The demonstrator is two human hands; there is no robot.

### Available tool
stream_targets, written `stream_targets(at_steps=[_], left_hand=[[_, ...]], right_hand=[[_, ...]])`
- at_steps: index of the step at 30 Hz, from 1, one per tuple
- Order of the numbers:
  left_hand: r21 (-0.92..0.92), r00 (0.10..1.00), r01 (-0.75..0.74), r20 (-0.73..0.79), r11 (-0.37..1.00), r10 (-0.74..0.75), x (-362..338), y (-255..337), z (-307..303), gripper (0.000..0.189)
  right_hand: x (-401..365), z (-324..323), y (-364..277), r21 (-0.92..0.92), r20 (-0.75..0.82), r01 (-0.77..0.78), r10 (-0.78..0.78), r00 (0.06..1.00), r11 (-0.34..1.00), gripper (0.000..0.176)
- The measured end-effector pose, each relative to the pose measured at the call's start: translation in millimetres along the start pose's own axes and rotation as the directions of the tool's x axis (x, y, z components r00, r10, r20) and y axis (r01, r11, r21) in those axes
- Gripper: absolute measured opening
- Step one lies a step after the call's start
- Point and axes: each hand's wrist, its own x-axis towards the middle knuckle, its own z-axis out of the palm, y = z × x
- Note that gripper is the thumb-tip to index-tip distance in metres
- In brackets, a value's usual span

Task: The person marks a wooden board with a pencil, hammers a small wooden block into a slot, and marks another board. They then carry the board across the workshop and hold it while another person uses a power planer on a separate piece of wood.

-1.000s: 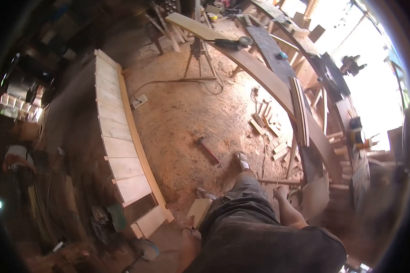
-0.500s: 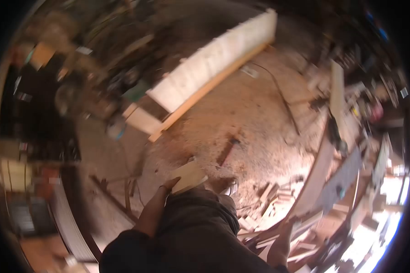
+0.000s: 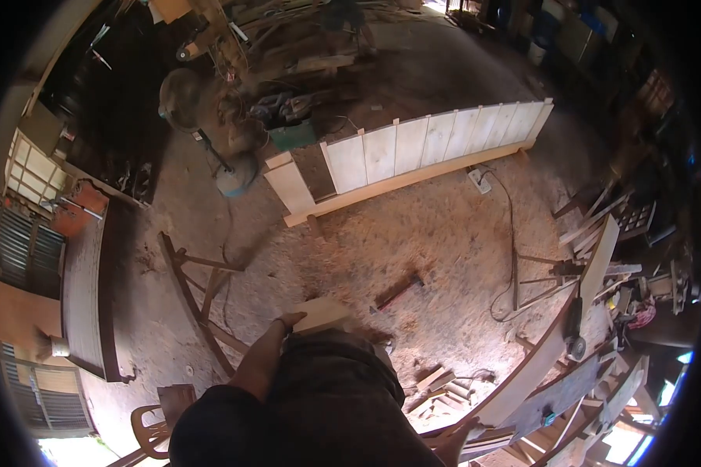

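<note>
My left hand point(image 3: 291, 319) is closed on the left edge of a pale wooden board point(image 3: 322, 314), held low in front of my body. At the lower right, beside a stack of wood strips point(image 3: 487, 445), my right hand point(image 3: 453, 444) is blurred and dim; its fingers cannot be made out. Ahead stands a long wooden frame point(image 3: 413, 181) fitted with a row of whitish panels point(image 3: 436, 140). On the dusty floor between the frame and me lies a hammer-like tool with a reddish handle point(image 3: 398, 296).
Wood offcuts point(image 3: 444, 395) lie on the floor at my right foot. A long curved plank point(image 3: 526, 373) with a power tool point(image 3: 575, 342) on it runs along the right. A pedestal fan point(image 3: 183, 100) stands back left, a wooden trestle point(image 3: 199, 311) at left, and a power strip point(image 3: 479, 180) beyond.
The view has swung to the right and up, so more of the left side and the far floor shows. The board stays in my left hand. My right hand appears lower and further left.
</note>
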Motion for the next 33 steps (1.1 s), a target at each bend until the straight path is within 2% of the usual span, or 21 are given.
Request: stream_targets(at_steps=[2, 4, 5, 6, 7, 8, 10, 11, 12, 14, 15, 18, 21, 24, 27, 30, 33], left_hand=[[0.043, 0.997, 0.018, 0.072, 0.999, -0.021, 23, -13, -13, 0.068], [0.043, 0.986, 0.152, 0.062, 0.987, -0.154, 20, -10, -20, 0.058], [0.045, 0.973, 0.222, 0.059, 0.974, -0.225, 19, -10, -24, 0.054], [0.014, 0.981, 0.168, 0.1, 0.986, -0.168, 21, -11, -29, 0.054], [-0.021, 0.984, 0.119, 0.139, 0.993, -0.115, 23, -14, -36, 0.054], [-0.065, 0.982, 0.077, 0.177, 0.995, -0.065, 26, -23, -43, 0.054], [-0.05, 0.934, 0.112, 0.347, 0.992, -0.088, 84, -55, -57, 0.07], [-0.047, 0.946, 0.141, 0.301, 0.989, -0.121, 58, -51, -65, 0.071], [-0.053, 0.959, 0.157, 0.247, 0.986, -0.14, 28, -25, -70, 0.072], [-0.049, 0.977, 0.091, 0.196, 0.995, -0.08, 29, -25, -85, 0.071], [-0.037, 0.983, 0.063, 0.173, 0.997, -0.056, 26, -29, -93, 0.07], [-0.213, 0.947, 0.257, 0.252, 0.943, -0.201, 20, -33, -118, 0.056], [-0.396, 0.94, 0.313, 0.259, 0.863, -0.222, 85, -100, -121, 0.055], [-0.51, 0.934, 0.355, 0.236, 0.783, -0.269, 37, -96, -161, 0.052], [-0.7, 0.943, 0.321, 0.174, 0.638, -0.283, 31, -127, -175, 0.053], [-0.85, 0.943, 0.251, 0.105, 0.463, -0.317, 26, -179, -176, 0.055], [-0.85, 0.925, 0.251, 0.069, 0.464, -0.374, 8, -215, -190, 0.055]], right_hand=[[-9, 22, 6, 0.269, 0.093, -0.029, 0.004, 0.996, 0.963, 0.018], [-24, 61, -2, 0.523, 0.304, -0.119, -0.055, 0.951, 0.844, 0.017], [-59, 67, -40, 0.521, 0.386, -0.109, -0.119, 0.915, 0.846, 0.024], [-94, 74, -78, 0.521, 0.464, -0.1, -0.183, 0.867, 0.848, 0.033], [-109, 116, -87, 0.535, 0.351, 0.189, -0.42, 0.837, 0.823, 0.034], [-150, 116, -135, 0.692, 0.476, -0.036, -0.419, 0.773, 0.721, 0.034], [-309, 8, -290, 0.645, 0.557, 0.091, -0.549, 0.623, 0.759, 0.027], [-356, -6, -325, 0.626, 0.522, 0.297, -0.67, 0.528, 0.721, 0.027], [-387, -8, -344, 0.702, 0.489, 0.369, -0.788, 0.374, 0.61, 0.027], [-445, -12, -379, 0.75, 0.459, 0.461, -0.875, 0.155, 0.475, 0.028], [-473, -13, -391, 0.762, 0.485, 0.447, -0.87, 0.085, 0.468, 0.029], [-539, -3, -417, 0.775, 0.55, 0.447, -0.825, -0.129, 0.447, 0.029], [-578, 17, -430, 0.737, 0.635, 0.522, -0.706, -0.314, 0.43, 0.027], [-620, 32, -439, 0.739, 0.633, 0.596, -0.629, -0.452, 0.315, 0.028], [-669, 31, -453, 0.72, 0.668, 0.647, -0.499, -0.551, 0.25, 0.032], [-696, 51, -459, 0.736, 0.654, 0.649, -0.449, -0.609, 0.191, 0.033], [-730, 51, -481, 0.72, 0.687, 0.646, -0.39, -0.613, 0.253, 0.036]])
